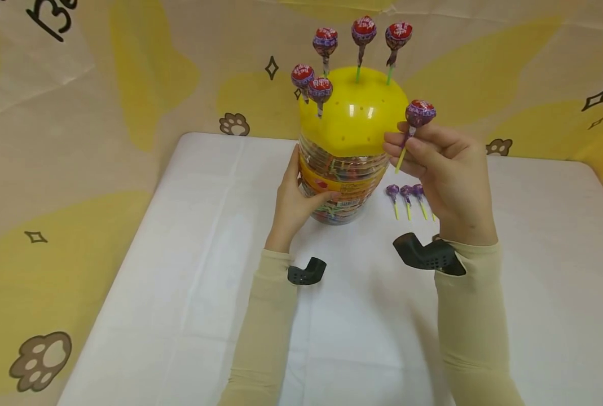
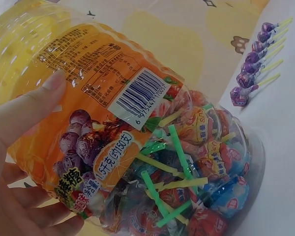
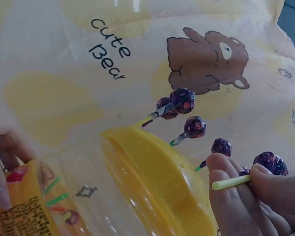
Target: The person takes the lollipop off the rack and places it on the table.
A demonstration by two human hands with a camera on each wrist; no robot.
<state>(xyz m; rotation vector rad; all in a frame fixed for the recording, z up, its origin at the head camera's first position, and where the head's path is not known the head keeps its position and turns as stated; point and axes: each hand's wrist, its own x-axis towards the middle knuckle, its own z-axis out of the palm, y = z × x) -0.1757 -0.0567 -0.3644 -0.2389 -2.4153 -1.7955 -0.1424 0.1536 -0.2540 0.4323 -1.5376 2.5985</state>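
Observation:
A clear plastic jar (image 1: 326,211) with an orange label (image 2: 101,105) and a yellow lid (image 1: 357,121) stands on the table, full of wrapped lollipops. My left hand (image 1: 293,203) grips its side, thumb across the label. Several purple-and-red lollipops (image 1: 364,31) stand upright in holes along the lid's back and left; other holes show bare. Beside the lid's right edge, my right hand (image 1: 456,175) pinches another lollipop (image 1: 420,114) between thumb and fingers. Its yellow-green stick (image 3: 231,182) points down and left, apart from the holes in the lid.
To the right of the jar, several purple lollipops (image 1: 406,192) lie in a row, partly behind my right hand in the head view. White cloth covers the table (image 1: 220,270). A patterned yellow-and-cream cloth (image 1: 154,67) hangs behind it.

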